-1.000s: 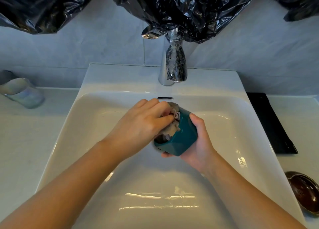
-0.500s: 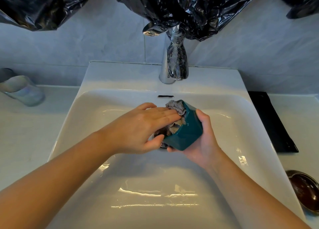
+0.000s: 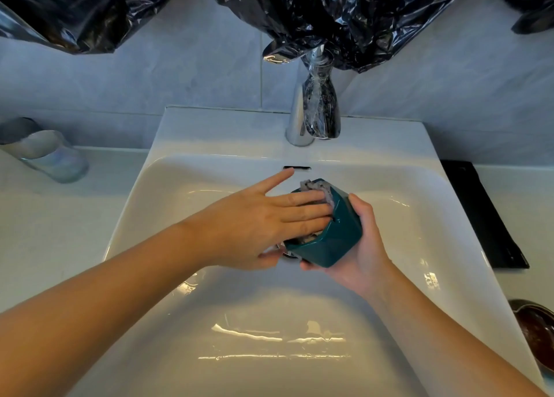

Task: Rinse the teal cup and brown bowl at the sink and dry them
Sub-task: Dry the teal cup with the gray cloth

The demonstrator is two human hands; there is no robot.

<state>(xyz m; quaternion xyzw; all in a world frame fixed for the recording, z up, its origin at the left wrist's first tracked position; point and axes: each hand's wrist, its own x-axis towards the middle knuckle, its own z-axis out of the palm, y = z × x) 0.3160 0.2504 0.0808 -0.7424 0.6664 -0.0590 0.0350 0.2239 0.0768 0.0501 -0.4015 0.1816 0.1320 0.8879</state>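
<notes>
The right hand (image 3: 359,253) grips the faceted teal cup (image 3: 329,238) over the white sink (image 3: 209,133). The straight-fingered left hand (image 3: 254,226) presses a grey cloth (image 3: 311,185) inside. The glossy brown bowl (image 3: 536,330), right of the sink, seemingly waits.

A pale countertop (image 3: 60,217) ran along the tiled wall, with a white rectangular sink (image 3: 209,133) set into its middle. On the sink's flat back ledge stood a chrome faucet (image 3: 314,112), centred above a narrow overflow slot (image 3: 296,167) in the basin's rear wall. The basin's floor was glossy and showed streaks of reflected light. To the left of the sink, near the wall, a glass tumbler (image 3: 51,157) stood on the counter, well apart from the basin. To the right, a black tray (image 3: 485,217) lay flat just beside the sink's edge. Nearer the viewer, the brown bowl (image 3: 536,330) sat on the counter, partly cut off by the frame.
</notes>
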